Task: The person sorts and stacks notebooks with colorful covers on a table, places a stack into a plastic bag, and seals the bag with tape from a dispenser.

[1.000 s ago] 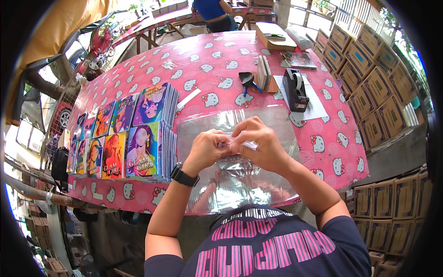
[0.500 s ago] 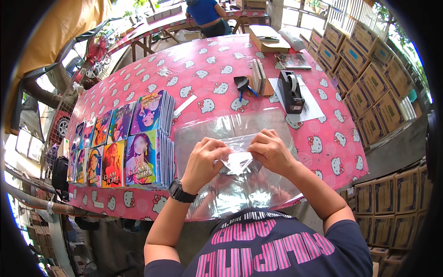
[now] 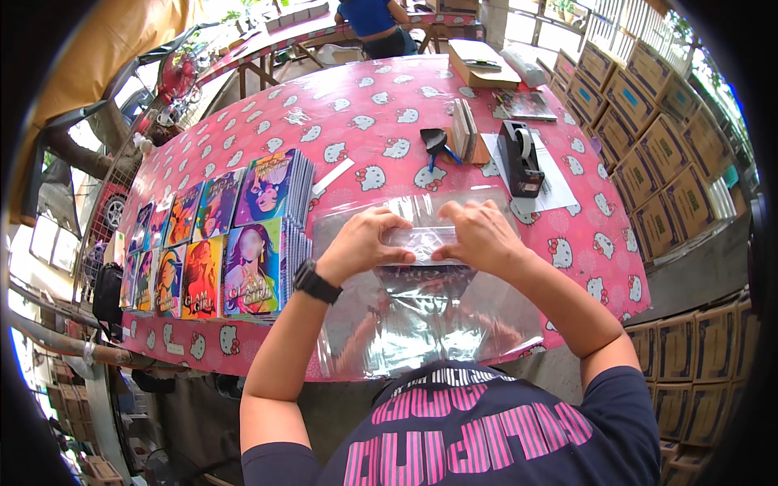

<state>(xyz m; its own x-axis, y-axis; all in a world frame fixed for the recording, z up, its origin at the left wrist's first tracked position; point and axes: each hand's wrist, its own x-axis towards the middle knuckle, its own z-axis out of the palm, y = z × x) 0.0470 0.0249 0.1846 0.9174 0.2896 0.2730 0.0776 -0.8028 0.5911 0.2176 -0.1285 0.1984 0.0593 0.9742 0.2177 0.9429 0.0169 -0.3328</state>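
Observation:
My left hand (image 3: 366, 240) pinches the left end of a strip of folded clear plastic (image 3: 415, 238), its thumb and fingers closed around that edge. At the right end, my right hand (image 3: 484, 236) grips the same plastic with its thumb low and its fingers bent over the top. Glare hides whether anything lies inside the fold. Beneath both hands, large clear plastic sheets (image 3: 429, 324) lie flat at the table's near edge, shiny and creased. To the left stand stacks of colourful illustrated notebooks (image 3: 253, 263) in two rows.
The table (image 3: 340, 130) has a pink cartoon-cat cover. Beyond my hands are a black tape dispenser (image 3: 521, 158) on white paper, a black-and-blue tool (image 3: 436, 144), upright pads (image 3: 464, 130) and a cardboard box (image 3: 483, 65). Cartons (image 3: 648, 150) rise at right. A person in blue (image 3: 369, 18) works behind.
My hands have shifted a little up and the right-hand fingers have lifted and spread over the top. The folded plastic looks flatter and more straightened. The view has moved slightly.

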